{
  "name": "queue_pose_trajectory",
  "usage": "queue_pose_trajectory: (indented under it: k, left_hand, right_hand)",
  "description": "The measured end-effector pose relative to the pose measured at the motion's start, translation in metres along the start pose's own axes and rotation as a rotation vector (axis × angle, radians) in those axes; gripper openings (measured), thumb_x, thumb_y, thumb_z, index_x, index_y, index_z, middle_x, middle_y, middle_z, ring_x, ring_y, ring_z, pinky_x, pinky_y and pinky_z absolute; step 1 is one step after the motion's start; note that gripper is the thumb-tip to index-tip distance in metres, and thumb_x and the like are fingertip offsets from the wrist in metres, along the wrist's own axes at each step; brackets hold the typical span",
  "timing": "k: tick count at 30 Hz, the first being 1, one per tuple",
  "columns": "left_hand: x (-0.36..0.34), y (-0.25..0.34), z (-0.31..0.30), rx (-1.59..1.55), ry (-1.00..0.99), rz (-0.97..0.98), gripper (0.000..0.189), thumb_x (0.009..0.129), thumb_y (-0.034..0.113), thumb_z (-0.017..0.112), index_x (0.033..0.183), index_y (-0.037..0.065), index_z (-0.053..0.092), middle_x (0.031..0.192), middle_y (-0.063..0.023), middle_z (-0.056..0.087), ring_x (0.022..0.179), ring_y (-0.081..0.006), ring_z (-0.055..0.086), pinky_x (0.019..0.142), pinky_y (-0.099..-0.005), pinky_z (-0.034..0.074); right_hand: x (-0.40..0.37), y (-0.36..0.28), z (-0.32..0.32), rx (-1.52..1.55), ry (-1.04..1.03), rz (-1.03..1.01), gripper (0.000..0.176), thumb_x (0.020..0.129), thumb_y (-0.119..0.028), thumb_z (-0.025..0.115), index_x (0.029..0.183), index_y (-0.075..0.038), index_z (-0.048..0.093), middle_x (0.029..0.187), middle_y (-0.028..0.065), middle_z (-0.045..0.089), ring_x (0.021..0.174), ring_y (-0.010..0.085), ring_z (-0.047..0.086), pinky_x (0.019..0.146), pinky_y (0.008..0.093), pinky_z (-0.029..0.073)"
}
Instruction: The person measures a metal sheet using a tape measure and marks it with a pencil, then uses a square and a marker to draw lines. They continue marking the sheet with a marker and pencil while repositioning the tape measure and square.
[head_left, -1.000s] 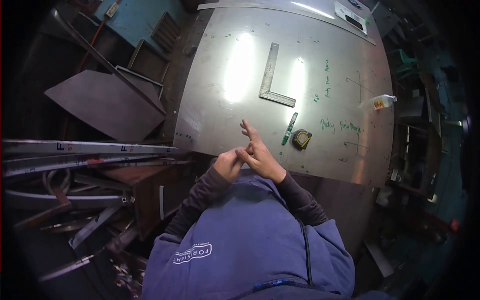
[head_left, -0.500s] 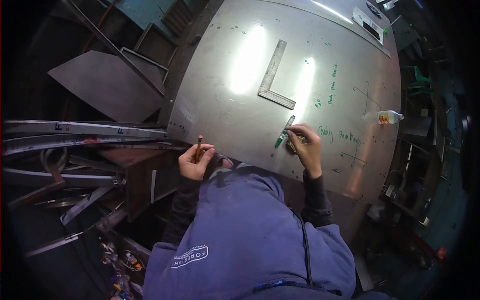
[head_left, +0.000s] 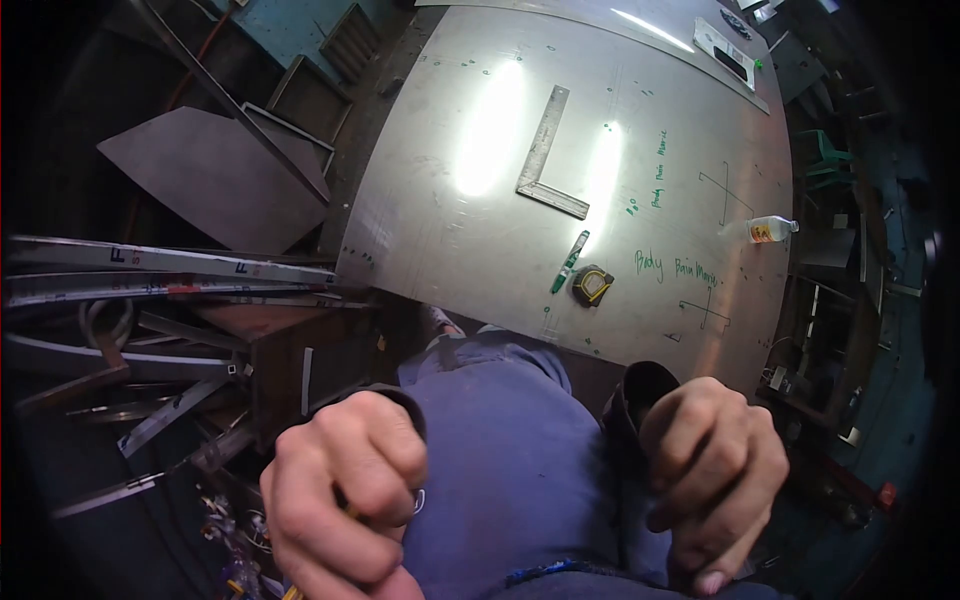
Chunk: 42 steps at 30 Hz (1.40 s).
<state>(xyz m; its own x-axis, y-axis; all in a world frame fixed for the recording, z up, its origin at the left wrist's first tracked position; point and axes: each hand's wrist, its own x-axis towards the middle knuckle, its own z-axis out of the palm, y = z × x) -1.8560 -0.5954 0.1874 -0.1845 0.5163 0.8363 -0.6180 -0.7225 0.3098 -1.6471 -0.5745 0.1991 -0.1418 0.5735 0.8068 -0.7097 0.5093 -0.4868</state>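
Note:
Close to the camera at lower left, my left hand (head_left: 345, 490) is closed around a pencil (head_left: 292, 593), of which only slivers show. My right hand (head_left: 715, 480) is raised at lower right with its fingers curled inward; anything inside them is hidden. Both hands are in front of my body, away from the metal sheet (head_left: 430, 220). On that sheet lie a green marker (head_left: 570, 262) and, just right of it, a black and yellow tape measure (head_left: 592, 287). A steel try square (head_left: 540, 150) lies farther up.
Green writing (head_left: 675, 268) and drawn outlines mark the sheet. A clear bottle (head_left: 770, 230) lies on its side near the right edge. A phone (head_left: 733, 66) rests on paper at the far corner. Metal strips (head_left: 170, 265) stick out at left, beside a brown cabinet (head_left: 285, 350).
My hands have drawn back from the sheet's front edge toward the camera, the left keeping the pencil. My right hand has left the marker and tape measure, which stay on the sheet.

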Motion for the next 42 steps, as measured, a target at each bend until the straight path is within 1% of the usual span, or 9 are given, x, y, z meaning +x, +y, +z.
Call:
queue_pose_trajectory:
  k: [9, 12, 14, 26, 28, 31, 34, 36, 42]
  left_hand:
    - [0.022, 0.020, -0.001, 0.141, -0.023, 0.115, 0.022, 0.076, 0.011, 0.087, 0.090, 0.022, 0.074, 0.078, 0.0084, 0.050, 0.050, -0.0019, 0.038, 0.042, -0.0214, 0.024]
    - [0.021, 0.016, -0.011, 0.076, -0.112, 0.132, 0.025, 0.075, 0.014, 0.088, 0.094, 0.023, 0.076, 0.079, 0.0100, 0.052, 0.049, -0.0018, 0.037, 0.042, -0.0214, 0.023]
    - [0.018, 0.019, -0.011, 0.183, -0.170, 0.128, 0.030, 0.075, 0.016, 0.088, 0.101, 0.025, 0.076, 0.083, 0.0113, 0.054, 0.050, -0.0021, 0.037, 0.043, -0.0213, 0.022]
    - [0.031, 0.015, -0.001, 0.430, -0.069, 0.052, 0.025, 0.076, 0.028, 0.087, 0.095, 0.024, 0.071, 0.082, 0.0091, 0.044, 0.052, -0.0022, 0.035, 0.046, -0.0212, 0.021]
    - [0.033, 0.000, -0.013, 0.461, -0.083, 0.095, 0.021, 0.074, 0.000, 0.079, 0.085, 0.007, 0.063, 0.071, 0.0034, 0.053, 0.046, -0.0037, 0.040, 0.042, -0.0227, 0.024]
    - [0.020, -0.008, -0.056, 0.627, -0.033, -0.121, 0.012, 0.080, 0.001, 0.073, 0.087, 0.003, 0.065, 0.076, -0.0042, 0.056, 0.059, -0.0077, 0.048, 0.046, -0.0232, 0.029]
    - [0.017, -0.017, -0.106, 1.011, -0.062, -0.357, 0.004, 0.088, 0.001, 0.066, 0.091, -0.002, 0.066, 0.077, -0.0057, 0.057, 0.068, -0.0125, 0.050, 0.059, -0.0228, 0.036]
    - [0.008, -0.029, -0.141, 1.014, 0.127, -0.572, 0.005, 0.091, 0.002, 0.065, 0.092, -0.003, 0.067, 0.077, -0.0027, 0.058, 0.068, -0.0093, 0.048, 0.067, -0.0220, 0.038]
    - [-0.013, -0.053, -0.285, 1.002, 0.256, -0.816, 0.011, 0.093, 0.010, 0.070, 0.093, -0.001, 0.071, 0.083, 0.0029, 0.062, 0.075, -0.0042, 0.051, 0.070, -0.0197, 0.039]
  right_hand:
    - [0.004, -0.021, 0.020, -0.341, 0.164, -0.105, 0.008, 0.080, -0.009, 0.081, 0.083, -0.016, 0.078, 0.083, -0.0053, 0.066, 0.057, 0.0066, 0.064, 0.057, 0.0227, 0.047]
    - [0.012, -0.040, 0.011, -0.324, -0.024, 0.007, 0.009, 0.087, -0.011, 0.071, 0.091, -0.013, 0.062, 0.091, -0.0018, 0.053, 0.063, 0.0146, 0.059, 0.059, 0.0314, 0.046]
    - [0.010, -0.033, 0.027, -0.510, 0.360, -0.230, 0.009, 0.080, -0.006, 0.080, 0.084, -0.013, 0.076, 0.082, -0.0050, 0.065, 0.056, 0.0071, 0.064, 0.054, 0.0215, 0.049]
    - [0.009, -0.027, -0.019, -0.349, 0.140, -0.381, 0.019, 0.075, -0.002, 0.083, 0.089, -0.009, 0.073, 0.088, -0.0059, 0.066, 0.055, 0.0085, 0.066, 0.055, 0.0202, 0.052]
    - [0.012, -0.024, -0.017, -0.446, 0.221, -0.422, 0.019, 0.075, -0.002, 0.083, 0.089, -0.008, 0.072, 0.088, -0.0062, 0.065, 0.054, 0.0086, 0.065, 0.054, 0.0199, 0.052]
    - [0.015, -0.019, -0.016, -0.355, 0.075, -0.309, 0.011, 0.088, -0.014, 0.071, 0.096, -0.014, 0.063, 0.090, -0.0024, 0.058, 0.063, 0.0148, 0.059, 0.055, 0.0309, 0.044]
    - [0.014, -0.012, -0.018, -0.404, 0.111, -0.290, 0.025, 0.074, 0.001, 0.082, 0.091, -0.012, 0.069, 0.089, -0.0071, 0.063, 0.067, 0.0054, 0.068, 0.057, 0.0196, 0.052]
    - [0.024, -0.005, -0.015, -0.359, 0.032, -0.005, 0.013, 0.089, -0.010, 0.072, 0.099, -0.015, 0.064, 0.089, -0.0026, 0.066, 0.060, 0.0137, 0.059, 0.053, 0.0288, 0.044]
    - [0.044, 0.064, 0.032, -0.550, 0.085, -0.357, 0.022, 0.085, 0.001, 0.074, 0.101, -0.013, 0.065, 0.088, -0.0064, 0.068, 0.057, 0.0101, 0.061, 0.056, 0.0258, 0.047]
